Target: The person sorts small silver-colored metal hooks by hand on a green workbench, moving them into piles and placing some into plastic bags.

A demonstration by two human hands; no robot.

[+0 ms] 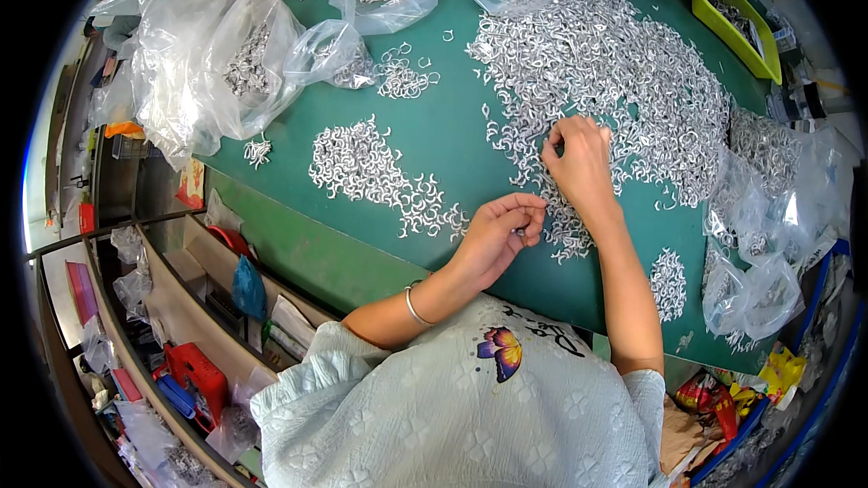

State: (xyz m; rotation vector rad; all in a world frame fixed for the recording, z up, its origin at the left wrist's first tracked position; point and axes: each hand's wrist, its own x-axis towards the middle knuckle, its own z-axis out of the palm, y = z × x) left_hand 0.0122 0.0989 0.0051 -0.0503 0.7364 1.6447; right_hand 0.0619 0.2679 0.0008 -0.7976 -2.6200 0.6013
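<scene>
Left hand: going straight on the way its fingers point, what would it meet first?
Likely the right hand, if both are level; if the left hand is lower, the loose metal pieces come first. Depth is unclear.

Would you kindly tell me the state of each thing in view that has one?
Big pile: loose, spread out.
Right hand: fingers bent, over big pile.
Left hand: fingers curled, grip unclear.
Middle pile: loose, trailing rightward.
Top bags: open, holding metal pieces.
Green basket: open, holding things.
Bracelet: worn.
</scene>
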